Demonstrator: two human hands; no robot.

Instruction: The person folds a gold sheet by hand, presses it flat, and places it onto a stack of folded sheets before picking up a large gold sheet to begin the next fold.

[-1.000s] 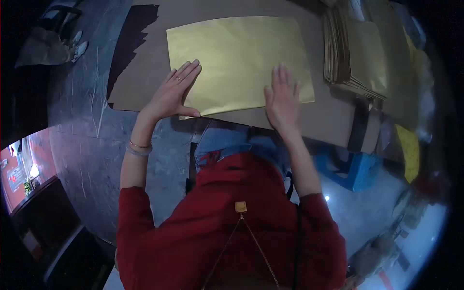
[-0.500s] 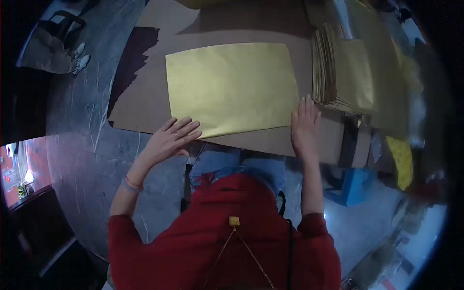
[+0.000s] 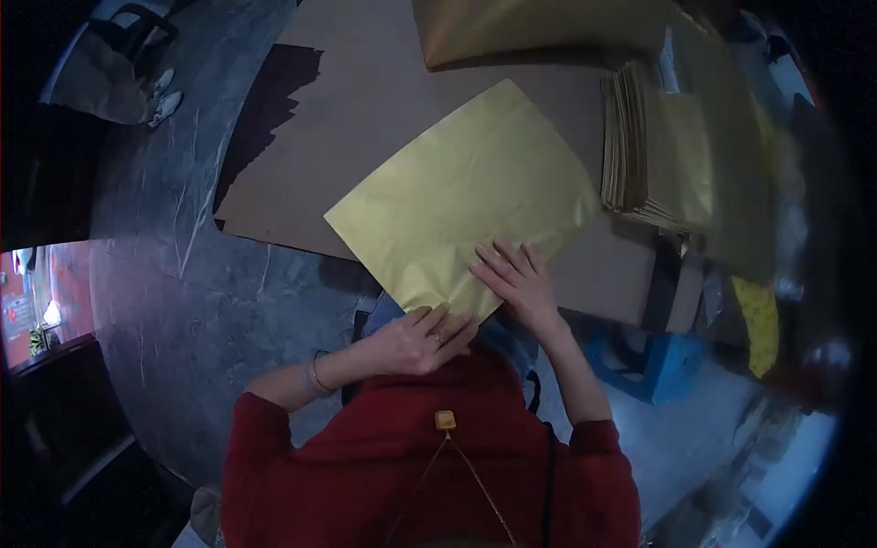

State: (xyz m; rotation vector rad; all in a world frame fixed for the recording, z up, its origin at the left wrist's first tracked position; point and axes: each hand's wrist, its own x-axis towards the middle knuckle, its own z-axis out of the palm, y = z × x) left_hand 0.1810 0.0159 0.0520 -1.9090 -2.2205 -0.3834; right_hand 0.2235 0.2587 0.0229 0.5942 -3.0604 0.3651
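Observation:
A gold-yellow paper sheet (image 3: 475,173) lies turned at an angle on the brown cardboard surface (image 3: 365,100), its near corner reaching past the front edge toward my body. My left hand (image 3: 425,340) is closed on that near corner, fingers curled over the paper, which wrinkles there. Resting on the lower right part of the sheet, my right hand (image 3: 519,281) has its fingers spread and flat.
A stack of folded gold paper (image 3: 626,142) stands at the right of the surface. More gold material (image 3: 539,32) lies at the far edge. A blue stool (image 3: 653,370) is below on the right. At the upper left, a person's shoes (image 3: 164,99) show.
The sheet has rotated and its near corner has come toward me. My left hand has moved right and closed on that corner; my right hand has moved left onto the sheet.

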